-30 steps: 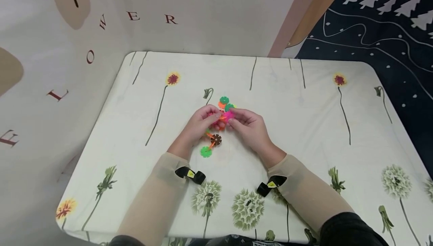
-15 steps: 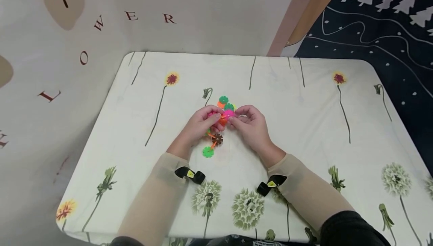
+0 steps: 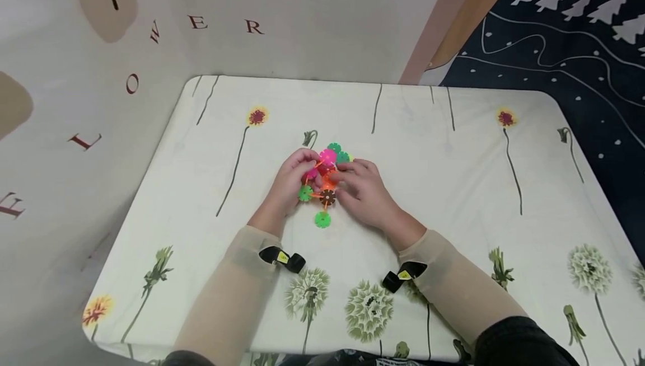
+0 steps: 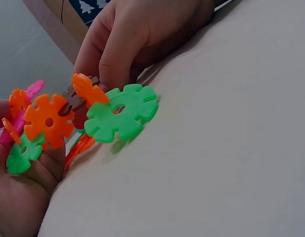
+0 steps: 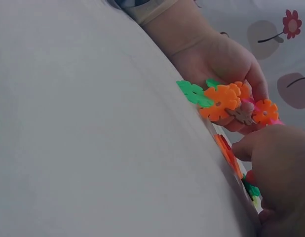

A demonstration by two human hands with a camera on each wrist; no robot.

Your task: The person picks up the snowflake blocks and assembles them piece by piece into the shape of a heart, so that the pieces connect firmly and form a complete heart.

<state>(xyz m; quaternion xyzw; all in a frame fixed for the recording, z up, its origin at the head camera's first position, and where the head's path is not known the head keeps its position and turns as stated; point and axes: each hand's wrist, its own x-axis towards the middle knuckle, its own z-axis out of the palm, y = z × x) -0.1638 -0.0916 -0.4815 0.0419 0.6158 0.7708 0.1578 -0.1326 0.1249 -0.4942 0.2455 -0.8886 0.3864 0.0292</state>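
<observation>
My left hand [image 3: 289, 178] holds a chain of interlocking snowflake discs near its pink disc [image 3: 312, 173], at mid-table in the head view. The chain runs through orange discs [image 4: 49, 121] set edge-on, a green disc [image 3: 304, 193] and a brown disc [image 3: 327, 197]. A light green disc [image 4: 122, 112] ends it near me; another pink disc [image 3: 327, 156] tops the far end. With fingers loosely bent, my right hand [image 3: 365, 195] reaches over loose orange and red discs [image 5: 227, 154] beside the chain. Whether its fingertips touch them is partly hidden.
Loose dark green discs [image 3: 342, 157] lie just beyond the hands, with a bit of yellow at their side. A white flower-print cloth covers the table [image 3: 453, 176]. Printed curtains [image 3: 322, 24] hang along its far and left sides.
The right hand has let go of the far pink disc and moved slightly nearer me, over the loose discs. The left hand has turned the chain, whose near end swung right.
</observation>
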